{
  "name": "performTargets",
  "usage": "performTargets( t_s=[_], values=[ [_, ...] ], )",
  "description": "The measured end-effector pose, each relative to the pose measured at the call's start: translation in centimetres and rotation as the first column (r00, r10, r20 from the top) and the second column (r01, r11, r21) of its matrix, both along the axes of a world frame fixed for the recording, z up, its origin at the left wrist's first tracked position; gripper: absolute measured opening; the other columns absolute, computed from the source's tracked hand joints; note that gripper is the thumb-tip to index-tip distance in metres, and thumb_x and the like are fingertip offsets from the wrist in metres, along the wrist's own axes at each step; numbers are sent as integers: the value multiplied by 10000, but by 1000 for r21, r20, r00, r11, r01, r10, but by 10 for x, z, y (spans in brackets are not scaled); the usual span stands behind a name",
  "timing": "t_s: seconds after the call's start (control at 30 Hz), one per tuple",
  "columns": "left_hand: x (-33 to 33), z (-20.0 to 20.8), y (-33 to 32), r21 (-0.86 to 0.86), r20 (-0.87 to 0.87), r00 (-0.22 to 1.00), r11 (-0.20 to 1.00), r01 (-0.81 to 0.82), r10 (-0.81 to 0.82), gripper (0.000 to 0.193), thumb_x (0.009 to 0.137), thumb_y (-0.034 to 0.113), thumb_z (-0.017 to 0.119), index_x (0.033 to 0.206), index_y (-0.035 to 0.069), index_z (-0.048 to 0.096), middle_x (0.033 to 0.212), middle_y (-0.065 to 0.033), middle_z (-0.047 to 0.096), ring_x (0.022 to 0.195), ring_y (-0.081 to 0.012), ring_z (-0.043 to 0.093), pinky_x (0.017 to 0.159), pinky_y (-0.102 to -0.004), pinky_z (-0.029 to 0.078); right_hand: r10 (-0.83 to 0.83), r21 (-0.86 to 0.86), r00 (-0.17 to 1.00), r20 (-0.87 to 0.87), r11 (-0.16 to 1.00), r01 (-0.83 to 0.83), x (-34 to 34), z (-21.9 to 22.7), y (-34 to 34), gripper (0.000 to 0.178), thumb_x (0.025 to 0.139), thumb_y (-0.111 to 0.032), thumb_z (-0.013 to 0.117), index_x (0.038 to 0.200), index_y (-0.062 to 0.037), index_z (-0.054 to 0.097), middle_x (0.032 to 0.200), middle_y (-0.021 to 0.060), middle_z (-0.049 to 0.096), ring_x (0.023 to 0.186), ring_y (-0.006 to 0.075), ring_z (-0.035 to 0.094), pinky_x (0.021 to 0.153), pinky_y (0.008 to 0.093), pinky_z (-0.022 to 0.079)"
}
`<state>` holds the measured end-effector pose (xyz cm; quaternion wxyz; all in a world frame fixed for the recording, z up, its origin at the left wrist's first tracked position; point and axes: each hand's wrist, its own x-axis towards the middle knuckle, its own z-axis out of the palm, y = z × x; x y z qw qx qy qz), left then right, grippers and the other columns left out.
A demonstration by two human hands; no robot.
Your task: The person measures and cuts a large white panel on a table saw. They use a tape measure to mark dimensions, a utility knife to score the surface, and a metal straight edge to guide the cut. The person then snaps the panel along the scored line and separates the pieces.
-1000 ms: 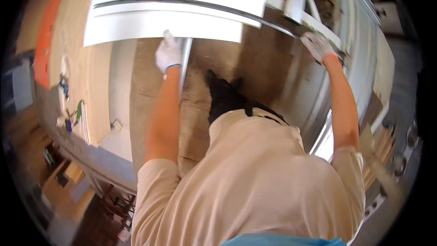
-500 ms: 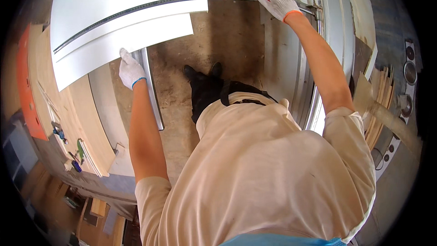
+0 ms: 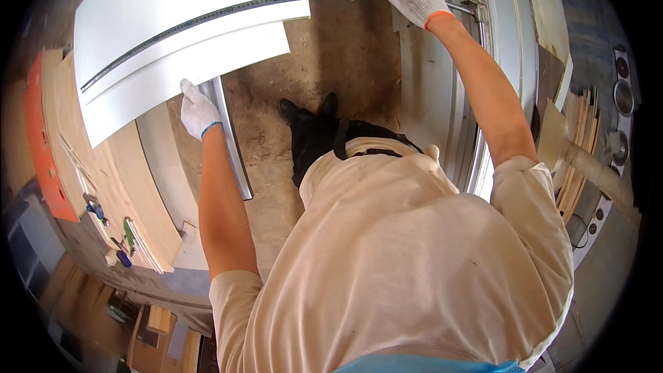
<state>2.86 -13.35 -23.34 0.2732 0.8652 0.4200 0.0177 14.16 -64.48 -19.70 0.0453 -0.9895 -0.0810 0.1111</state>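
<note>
White flat panels (image 3: 235, 52) lie in a stack at the upper left, the lower one jutting out toward me. A dark ruled bar (image 3: 228, 9) with scale marks runs across them and on to the right. My left hand (image 3: 199, 110), in a white knit glove with a blue cuff, pinches the near edge of the lower panel, thumb on top. My right hand (image 3: 416, 3), gloved with an orange cuff, is closed around the right end of the ruled bar; its fingertips are partly hidden.
A metal rail (image 3: 231, 145) slants below the panels. White machine framing (image 3: 507, 48) stands along the right. Light wooden boards (image 3: 128, 179) with small tools (image 3: 97, 208) lie at the left beside an orange panel (image 3: 45, 145). Wood strips (image 3: 579, 145) lean far right.
The whole view has shifted slightly. Both hands keep their holds, and the panels and ruled bar show no clear movement of their own.
</note>
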Motion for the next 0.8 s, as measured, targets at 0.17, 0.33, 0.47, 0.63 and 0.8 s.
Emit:
performTargets(
  t_s=[0.17,0.33,0.47,0.63,0.8],
  values=[
    [-1,2,-4,5,37,999,1000,2,-2,856,1084,716,317,1213,23,804,1195,-237,781,1163,-453,710,1015,-520,533,-5,-16,1000,-7,1000,5,0,0,1,369,1068,-417,521,1221,-177,754,1226,146,765,1172,378,703,1046,511,547],
    [-1,5,-4,31,31,1000,1000,4,-5,859,1079,721,321,1196,24,809,1173,-242,783,1144,-456,712,1000,-526,532,-3,-23,1000,11,1000,3,0,-3,-2,368,1079,-424,520,1235,-182,750,1237,140,765,1186,370,698,1052,506,547],
    [0,2,-3,27,18,1000,1000,2,-3,862,1077,722,320,1199,20,805,1171,-249,780,1139,-460,710,994,-531,529,-3,-39,1000,8,999,3,-1,1,2,368,1080,-428,524,1236,-179,747,1251,134,761,1204,362,690,1060,505,544],
    [2,3,-3,21,15,1000,1000,9,-9,863,1077,721,313,1208,23,803,1176,-251,778,1142,-460,709,1001,-529,526,4,-41,1000,12,999,-3,-1,3,3,369,1084,-428,528,1226,-167,747,1242,142,758,1216,359,683,1065,502,541],
    [2,4,-3,20,9,1000,1000,7,-7,864,1077,720,313,1216,21,801,1192,-254,773,1149,-465,705,1012,-526,523,23,-28,999,34,999,-22,-2,1,2,363,1086,-419,529,1213,-160,749,1229,146,759,1204,363,688,1059,501,545]
  ],
)
